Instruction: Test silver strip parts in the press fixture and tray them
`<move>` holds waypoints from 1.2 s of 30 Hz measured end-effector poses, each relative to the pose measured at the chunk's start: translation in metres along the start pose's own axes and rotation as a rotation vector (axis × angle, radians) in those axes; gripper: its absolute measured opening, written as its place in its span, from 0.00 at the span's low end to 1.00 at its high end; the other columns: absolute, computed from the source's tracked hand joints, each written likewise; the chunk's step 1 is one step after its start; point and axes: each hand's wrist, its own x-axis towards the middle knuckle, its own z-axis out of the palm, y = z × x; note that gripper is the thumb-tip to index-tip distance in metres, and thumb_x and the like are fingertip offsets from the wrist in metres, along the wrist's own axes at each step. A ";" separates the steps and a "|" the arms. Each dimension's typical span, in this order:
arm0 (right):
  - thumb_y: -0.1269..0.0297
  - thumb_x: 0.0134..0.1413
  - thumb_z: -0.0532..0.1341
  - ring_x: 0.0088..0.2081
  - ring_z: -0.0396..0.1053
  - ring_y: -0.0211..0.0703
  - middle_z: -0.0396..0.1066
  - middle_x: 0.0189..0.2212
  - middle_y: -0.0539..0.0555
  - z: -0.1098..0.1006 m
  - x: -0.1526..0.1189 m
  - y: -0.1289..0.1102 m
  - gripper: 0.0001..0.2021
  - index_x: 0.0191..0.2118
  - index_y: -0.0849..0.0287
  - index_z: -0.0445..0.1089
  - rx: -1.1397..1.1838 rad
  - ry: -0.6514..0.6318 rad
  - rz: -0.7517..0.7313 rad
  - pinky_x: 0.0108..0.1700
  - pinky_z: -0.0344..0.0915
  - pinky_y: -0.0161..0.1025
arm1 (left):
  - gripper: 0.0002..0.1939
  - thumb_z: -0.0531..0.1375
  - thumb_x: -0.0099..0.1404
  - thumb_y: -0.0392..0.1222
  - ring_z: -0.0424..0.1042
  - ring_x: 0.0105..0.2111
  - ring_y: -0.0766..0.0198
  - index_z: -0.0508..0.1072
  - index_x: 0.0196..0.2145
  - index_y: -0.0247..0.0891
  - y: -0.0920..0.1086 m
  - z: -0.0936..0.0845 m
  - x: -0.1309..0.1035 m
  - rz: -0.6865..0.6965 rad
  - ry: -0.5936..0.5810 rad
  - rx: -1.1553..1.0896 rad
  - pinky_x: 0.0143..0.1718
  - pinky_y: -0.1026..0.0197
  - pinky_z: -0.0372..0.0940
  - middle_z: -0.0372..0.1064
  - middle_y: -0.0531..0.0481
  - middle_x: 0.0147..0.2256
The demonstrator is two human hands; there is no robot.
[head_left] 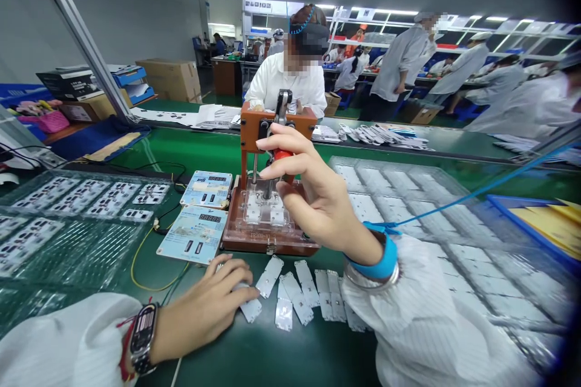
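Observation:
My right hand (313, 193) is raised at the test fixture (271, 240), its fingers and thumb curled around the red handle (282, 156) of the toggle clamp. Under the clamp, white boards (253, 211) sit beneath a clear plate in the fixture. Down on the green bench, my left hand (213, 299) has its fingers bent over a small white circuit board (251, 309); its grip is partly hidden. Several more loose white boards (296, 299) lie to its right, in front of the fixture.
Two blue display modules (193, 233) with wires lie left of the fixture. Clear trays of boards cover the left (86, 248) and the right (481, 260). A blue cord (472, 193) stretches from my right wristband. A person (285, 78) in white works opposite.

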 end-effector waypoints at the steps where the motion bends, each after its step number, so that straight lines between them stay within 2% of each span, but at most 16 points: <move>1: 0.78 0.53 0.51 0.63 0.56 0.50 0.67 0.53 0.53 0.000 0.000 0.000 0.15 0.42 0.53 0.66 0.004 0.001 0.000 0.63 0.56 0.63 | 0.27 0.47 0.59 0.20 0.60 0.57 0.53 0.69 0.49 0.42 -0.001 -0.003 -0.001 0.018 -0.002 0.007 0.59 0.43 0.56 0.66 0.44 0.51; 3: 0.78 0.52 0.50 0.64 0.55 0.50 0.67 0.53 0.53 0.000 0.000 0.000 0.16 0.42 0.54 0.66 0.010 0.001 0.003 0.63 0.56 0.62 | 0.31 0.45 0.56 0.17 0.54 0.62 0.53 0.69 0.49 0.42 -0.004 -0.006 -0.005 0.009 0.008 0.004 0.60 0.44 0.57 0.61 0.44 0.58; 5: 0.79 0.51 0.50 0.64 0.55 0.48 0.66 0.53 0.53 0.001 0.000 0.000 0.16 0.41 0.54 0.65 0.017 0.004 0.000 0.63 0.56 0.60 | 0.32 0.44 0.58 0.18 0.51 0.64 0.56 0.65 0.54 0.42 -0.008 -0.006 -0.013 -0.043 -0.003 -0.035 0.61 0.48 0.58 0.56 0.44 0.62; 8: 0.79 0.50 0.50 0.64 0.55 0.47 0.66 0.53 0.54 0.001 0.001 0.001 0.16 0.41 0.54 0.65 0.045 0.010 -0.012 0.64 0.55 0.60 | 0.31 0.49 0.67 0.29 0.48 0.66 0.54 0.49 0.66 0.42 -0.014 -0.001 -0.027 -0.105 -0.069 -0.089 0.62 0.47 0.57 0.48 0.42 0.66; 11: 0.80 0.50 0.50 0.64 0.55 0.48 0.66 0.53 0.54 0.002 0.001 0.002 0.16 0.41 0.55 0.65 0.085 0.019 -0.015 0.65 0.55 0.59 | 0.46 0.59 0.67 0.43 0.43 0.67 0.47 0.30 0.68 0.44 -0.016 0.013 -0.036 -0.139 -0.125 -0.071 0.61 0.40 0.56 0.38 0.39 0.68; 14: 0.79 0.52 0.50 0.64 0.54 0.48 0.66 0.53 0.54 0.001 0.000 0.001 0.16 0.42 0.54 0.65 0.081 0.014 -0.008 0.64 0.56 0.60 | 0.51 0.61 0.66 0.47 0.42 0.67 0.43 0.25 0.68 0.44 -0.014 0.031 -0.035 -0.192 -0.089 -0.014 0.60 0.36 0.55 0.35 0.36 0.69; 17: 0.76 0.56 0.52 0.64 0.55 0.48 0.66 0.53 0.54 0.001 0.000 0.001 0.13 0.44 0.54 0.65 0.047 0.004 -0.009 0.63 0.57 0.59 | 0.48 0.58 0.68 0.50 0.44 0.66 0.40 0.25 0.68 0.42 -0.009 0.045 -0.030 -0.220 -0.012 0.022 0.59 0.35 0.56 0.38 0.33 0.68; 20: 0.71 0.59 0.56 0.62 0.58 0.48 0.67 0.52 0.57 0.002 0.002 0.004 0.13 0.49 0.56 0.63 -0.005 0.026 -0.043 0.63 0.58 0.55 | 0.46 0.57 0.68 0.53 0.49 0.65 0.40 0.28 0.69 0.42 -0.006 0.052 -0.025 -0.247 0.010 0.034 0.58 0.35 0.58 0.46 0.33 0.66; 22: 0.67 0.61 0.56 0.59 0.61 0.49 0.67 0.51 0.60 0.004 0.004 0.011 0.12 0.51 0.57 0.62 -0.094 0.066 -0.097 0.61 0.60 0.54 | 0.45 0.58 0.67 0.54 0.50 0.64 0.39 0.35 0.69 0.41 -0.004 0.053 -0.023 -0.268 0.024 0.030 0.58 0.35 0.57 0.49 0.33 0.65; 24: 0.61 0.63 0.54 0.57 0.63 0.51 0.67 0.51 0.61 0.008 0.007 0.021 0.12 0.50 0.57 0.63 -0.207 0.113 -0.151 0.57 0.63 0.54 | 0.39 0.59 0.67 0.53 0.49 0.64 0.39 0.46 0.68 0.40 -0.004 0.053 -0.020 -0.277 0.030 0.026 0.60 0.34 0.54 0.49 0.35 0.65; 26: 0.56 0.64 0.52 0.55 0.64 0.52 0.67 0.49 0.63 0.011 0.011 0.031 0.14 0.49 0.58 0.63 -0.293 0.155 -0.205 0.54 0.64 0.54 | 0.33 0.59 0.67 0.49 0.48 0.65 0.39 0.54 0.65 0.40 -0.003 0.050 -0.017 -0.270 0.005 0.019 0.61 0.32 0.51 0.49 0.36 0.65; 28: 0.53 0.65 0.50 0.52 0.66 0.53 0.68 0.46 0.62 0.013 0.014 0.038 0.16 0.48 0.59 0.64 -0.348 0.184 -0.272 0.51 0.65 0.53 | 0.30 0.59 0.67 0.49 0.48 0.65 0.39 0.58 0.63 0.41 -0.003 0.046 -0.014 -0.256 -0.048 -0.001 0.61 0.29 0.48 0.49 0.37 0.66; 33: 0.52 0.66 0.46 0.44 0.68 0.49 0.69 0.40 0.59 0.014 0.022 0.050 0.17 0.46 0.58 0.63 -0.446 0.238 -0.428 0.43 0.67 0.49 | 0.36 0.57 0.64 0.61 0.46 0.65 0.36 0.58 0.64 0.41 -0.001 0.033 -0.009 -0.240 -0.171 -0.075 0.59 0.25 0.46 0.47 0.35 0.66; 36: 0.52 0.65 0.47 0.41 0.68 0.48 0.69 0.38 0.59 0.015 0.026 0.056 0.17 0.46 0.59 0.62 -0.472 0.255 -0.489 0.41 0.67 0.47 | 0.36 0.61 0.64 0.54 0.46 0.65 0.39 0.57 0.64 0.37 0.002 0.030 -0.007 -0.275 -0.190 -0.079 0.61 0.30 0.47 0.46 0.35 0.66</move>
